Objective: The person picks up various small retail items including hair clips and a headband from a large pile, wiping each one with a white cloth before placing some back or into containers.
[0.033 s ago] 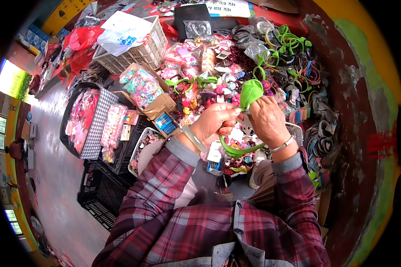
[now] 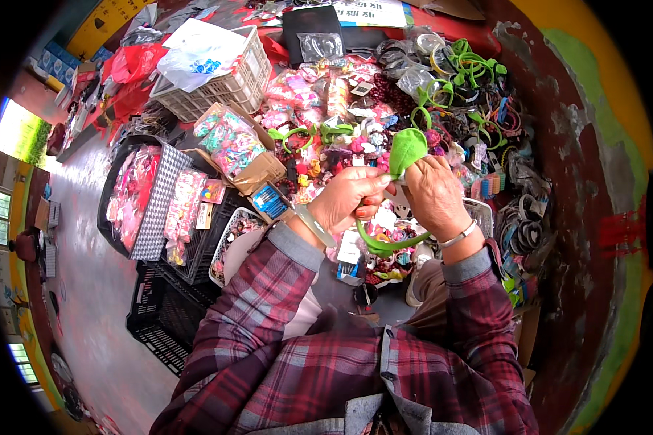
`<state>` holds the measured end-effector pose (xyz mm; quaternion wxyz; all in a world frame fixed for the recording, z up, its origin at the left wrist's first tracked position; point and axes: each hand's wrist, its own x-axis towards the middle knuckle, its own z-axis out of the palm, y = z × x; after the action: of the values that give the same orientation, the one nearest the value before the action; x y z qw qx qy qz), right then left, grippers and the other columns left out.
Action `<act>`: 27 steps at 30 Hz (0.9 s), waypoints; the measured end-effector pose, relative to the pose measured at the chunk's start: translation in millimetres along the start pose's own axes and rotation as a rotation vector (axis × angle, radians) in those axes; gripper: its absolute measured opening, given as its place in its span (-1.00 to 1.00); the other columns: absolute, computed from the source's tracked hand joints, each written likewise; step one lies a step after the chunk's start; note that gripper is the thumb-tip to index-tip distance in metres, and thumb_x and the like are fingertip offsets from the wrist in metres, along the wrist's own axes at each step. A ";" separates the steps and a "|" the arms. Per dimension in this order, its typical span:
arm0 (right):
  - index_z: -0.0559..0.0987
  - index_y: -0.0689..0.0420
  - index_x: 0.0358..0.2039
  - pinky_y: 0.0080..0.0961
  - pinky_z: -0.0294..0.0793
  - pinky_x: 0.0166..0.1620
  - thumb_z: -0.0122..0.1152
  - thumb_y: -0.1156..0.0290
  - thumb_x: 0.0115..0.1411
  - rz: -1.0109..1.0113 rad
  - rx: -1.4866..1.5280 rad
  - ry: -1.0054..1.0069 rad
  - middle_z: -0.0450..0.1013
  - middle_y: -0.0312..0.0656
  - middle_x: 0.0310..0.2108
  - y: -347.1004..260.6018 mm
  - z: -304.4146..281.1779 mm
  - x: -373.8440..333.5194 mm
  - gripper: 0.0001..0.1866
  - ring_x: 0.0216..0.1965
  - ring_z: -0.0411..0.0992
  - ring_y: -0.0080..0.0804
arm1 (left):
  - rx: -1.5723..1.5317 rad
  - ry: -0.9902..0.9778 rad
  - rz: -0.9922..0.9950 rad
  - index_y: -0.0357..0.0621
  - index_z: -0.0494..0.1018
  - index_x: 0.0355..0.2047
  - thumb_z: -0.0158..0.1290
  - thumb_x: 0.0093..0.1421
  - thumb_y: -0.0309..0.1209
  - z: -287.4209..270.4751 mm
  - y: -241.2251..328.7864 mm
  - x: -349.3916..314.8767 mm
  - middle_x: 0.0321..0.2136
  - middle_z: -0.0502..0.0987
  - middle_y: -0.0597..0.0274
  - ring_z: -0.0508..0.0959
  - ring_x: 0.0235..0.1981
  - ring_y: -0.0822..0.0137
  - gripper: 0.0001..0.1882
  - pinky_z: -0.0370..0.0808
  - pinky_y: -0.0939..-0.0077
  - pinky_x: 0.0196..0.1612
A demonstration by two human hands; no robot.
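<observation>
A green headband (image 2: 392, 246) with a leaf-shaped fabric piece (image 2: 408, 148) on top is held between my two hands over the pile. The thumb and forefinger of my left hand (image 2: 351, 197) pinch it at the base of the leaf; the other fingers curl under. My right hand (image 2: 438, 194) is closed on the headband just right of the leaf, and its back hides what the fingertips grip. Below hangs the curved band. Other green headbands (image 2: 466, 65) of the same kind lie at the far right of the pile.
Colourful hair accessories (image 2: 355, 138) are heaped before me. To the left stand a cardboard box (image 2: 265, 174) of bagged items, a houndstooth-patterned bin (image 2: 159, 199) and a black crate (image 2: 149, 319). A beige plastic crate (image 2: 218, 98) sits behind them. Black hair bands (image 2: 524, 233) lie at the right.
</observation>
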<state>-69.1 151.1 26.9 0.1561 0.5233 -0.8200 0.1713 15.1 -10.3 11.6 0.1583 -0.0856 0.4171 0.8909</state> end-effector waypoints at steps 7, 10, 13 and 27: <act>0.33 0.16 -0.51 -0.32 0.27 -0.27 0.08 0.51 -0.12 -0.040 0.057 0.060 0.32 -0.15 -0.57 15.2 4.1 -3.8 -0.86 -0.41 0.34 -0.18 | 0.112 0.031 0.045 -0.18 0.37 -0.30 0.00 0.16 -0.37 6.7 5.2 3.4 -0.68 0.20 0.51 0.11 -0.77 0.70 -0.84 0.01 0.81 -0.74; 0.34 0.14 -0.56 -0.28 0.32 -0.36 0.09 0.51 -0.08 0.080 -0.034 0.096 0.33 -0.14 -0.62 38.2 8.6 -11.1 -0.90 -0.47 0.34 -0.14 | 0.022 0.081 0.098 -0.16 0.36 -0.41 0.01 0.15 -0.39 -4.2 6.3 2.0 -0.75 0.16 0.54 0.08 -0.81 0.70 -0.88 -0.02 0.80 -0.75; 0.38 0.19 -0.59 -0.25 0.39 -0.45 0.04 0.48 0.00 0.436 -0.154 0.065 0.44 -0.07 -0.59 69.3 2.8 -20.4 -0.91 -0.50 0.44 -0.06 | -0.112 0.174 0.246 -0.16 0.35 -0.47 0.05 0.13 -0.32 -29.2 27.6 -10.6 -0.80 0.12 0.53 0.08 -0.83 0.64 -0.82 0.00 0.74 -0.75; 0.45 0.21 -0.29 -0.67 0.32 -0.38 0.05 0.68 -0.01 0.440 0.895 0.597 0.36 -0.30 -0.43 -6.9 -30.3 4.3 -0.77 -0.47 0.30 -0.61 | -0.362 0.228 0.680 0.07 0.42 -0.24 0.05 0.12 -0.22 -31.9 17.1 10.4 -0.18 0.46 0.39 0.31 -0.02 0.44 -0.78 0.17 0.41 -0.02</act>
<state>-62.2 158.4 56.6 0.1049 0.2847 -0.6778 0.6697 0.1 -43.1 0.6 -0.2105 -0.0674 0.2729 0.9363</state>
